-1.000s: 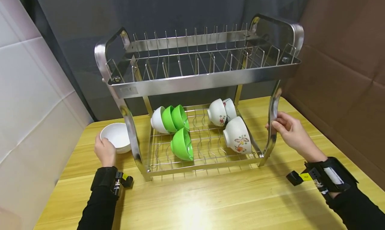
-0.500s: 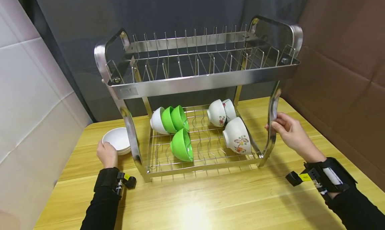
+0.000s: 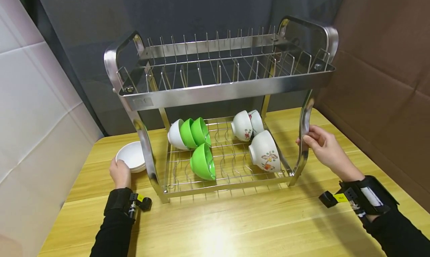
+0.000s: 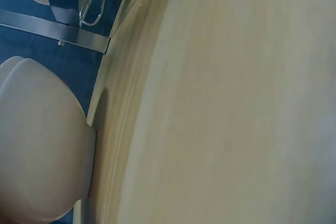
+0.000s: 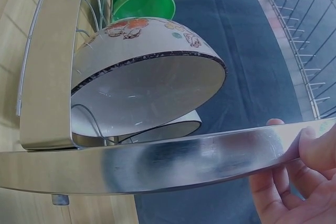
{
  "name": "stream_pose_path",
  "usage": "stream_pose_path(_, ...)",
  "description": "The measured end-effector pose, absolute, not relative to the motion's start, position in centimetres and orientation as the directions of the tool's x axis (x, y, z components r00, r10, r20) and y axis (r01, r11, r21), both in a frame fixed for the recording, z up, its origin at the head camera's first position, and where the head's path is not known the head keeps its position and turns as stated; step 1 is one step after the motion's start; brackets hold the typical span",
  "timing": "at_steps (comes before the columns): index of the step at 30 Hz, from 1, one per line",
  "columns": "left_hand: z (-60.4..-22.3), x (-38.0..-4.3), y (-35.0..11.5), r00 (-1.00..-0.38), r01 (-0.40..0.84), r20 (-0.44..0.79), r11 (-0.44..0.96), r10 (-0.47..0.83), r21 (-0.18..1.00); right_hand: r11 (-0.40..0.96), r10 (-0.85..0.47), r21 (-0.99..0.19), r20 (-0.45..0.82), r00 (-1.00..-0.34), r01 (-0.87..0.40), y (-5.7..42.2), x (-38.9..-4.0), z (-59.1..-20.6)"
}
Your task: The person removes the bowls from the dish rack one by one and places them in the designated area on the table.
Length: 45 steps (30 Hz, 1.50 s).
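Left of the rack, my left hand (image 3: 120,174) grips the near left side of a white bowl (image 3: 131,155). A second white rim shows under the first, so two bowls are nested. In the left wrist view the bowl (image 4: 44,140) stands upright with its foot at the wooden table; the fingers are mostly hidden there. My right hand (image 3: 320,145) pinches the right front leg of the steel dish rack (image 3: 231,91) between thumb and fingers. The right wrist view shows that thumb (image 5: 317,148) over the metal band.
On the rack's lower tier, several green bowls (image 3: 202,162) and a white bowl (image 3: 175,134) lean at left. Flowered bowls (image 3: 265,152) lean at right. The upper tier has upright wire dividers (image 3: 208,50). A white tiled wall (image 3: 37,111) borders the table's left side.
My left hand and the white bowl have moved down and slightly right, and a second nested rim now shows beneath. The right hand stays on the rack leg.
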<state>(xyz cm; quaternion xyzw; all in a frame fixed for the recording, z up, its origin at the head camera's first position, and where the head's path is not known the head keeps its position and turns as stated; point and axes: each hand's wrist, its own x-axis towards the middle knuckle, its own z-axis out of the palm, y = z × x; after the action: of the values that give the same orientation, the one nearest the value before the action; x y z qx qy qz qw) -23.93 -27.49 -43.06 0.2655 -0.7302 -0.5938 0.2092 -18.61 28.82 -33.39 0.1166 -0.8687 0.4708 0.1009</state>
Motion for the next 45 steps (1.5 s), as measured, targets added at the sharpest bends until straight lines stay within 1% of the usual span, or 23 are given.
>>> stream_pose_path(4,-42.7,-23.4,-27.5,-0.779,-0.136,-0.006,0.159,-0.626,0.978,0.525,-0.11,-0.798,0.282,-0.953,-0.296,28.8,-18.6,-33.4)
stream_pose_path(6,-42.3,-22.7,-27.4,-0.784,-0.117,0.017,0.174,-0.621,0.978,0.523,-0.109,-0.8,0.278,-0.954,-0.293,28.8,-18.5,-33.4)
stream_pose_path(11,-40.1,-19.5,-26.2,-0.793,-0.015,0.141,0.251,-0.592,0.968,0.524,-0.114,-0.799,0.28,-0.953,-0.297,28.7,-18.5,-33.4)
stream_pose_path(14,-38.0,-16.7,-24.4,-0.776,0.06,0.233,0.299,-0.586,0.952,0.52,-0.117,-0.799,0.283,-0.952,-0.302,28.6,-18.6,-33.3)
stream_pose_path(16,-36.6,-14.9,-22.9,-0.749,0.145,0.328,0.34,-0.576,0.929,0.52,-0.114,-0.8,0.282,-0.952,-0.3,28.7,-18.5,-33.3)
stream_pose_path(19,-34.9,-12.8,-20.7,-0.681,0.325,0.498,0.388,-0.537,0.863,0.521,-0.107,-0.801,0.282,-0.953,-0.295,28.8,-18.5,-33.2)
stream_pose_path(22,-33.8,-11.8,-18.7,-0.621,0.526,0.643,0.37,-0.449,0.766,0.526,-0.106,-0.799,0.279,-0.954,-0.292,29.0,-18.4,-33.2)
stream_pose_path(24,-33.2,-11.7,-17.5,-0.6,0.618,0.706,0.342,-0.377,0.708,0.531,-0.11,-0.797,0.274,-0.955,-0.29,29.0,-18.4,-33.2)
stream_pose_path(26,-32.7,-11.8,-16.3,-0.611,0.659,0.736,0.327,-0.292,0.677,0.536,-0.113,-0.795,0.267,-0.957,-0.285,29.0,-18.4,-33.2)
stream_pose_path(29,-31.8,-12.8,-14.6,-0.689,0.625,0.704,0.35,-0.172,0.697,0.533,-0.116,-0.798,0.261,-0.958,-0.282,29.0,-18.5,-33.3)
stream_pose_path(32,-30.8,-14.8,-13.2,-0.794,0.528,0.603,0.409,-0.074,0.744,0.523,-0.115,-0.802,0.269,-0.956,-0.289,29.1,-18.6,-33.4)
stream_pose_path(34,-30.2,-16.4,-12.4,-0.849,0.46,0.528,0.448,-0.032,0.767,0.52,-0.116,-0.801,0.276,-0.954,-0.295,29.2,-18.6,-33.4)
stream_pose_path(37,-29.4,-18.7,-11.8,-0.903,0.371,0.429,0.517,0.009,0.771,0.523,-0.116,-0.798,0.282,-0.952,-0.3,29.2,-18.6,-33.5)
stream_pose_path(41,-28.6,-21.3,-11.8,-0.965,0.225,0.261,0.605,0.03,0.764,0.527,-0.116,-0.8,0.266,-0.957,-0.286,29.2,-18.5,-33.5)
stream_pose_path(45,-28.0,-23.3,-11.8,-0.994,0.098,0.101,0.669,0.034,0.736,0.528,-0.112,-0.802,0.259,-0.959,-0.278,29.1,-18.5,-33.5)
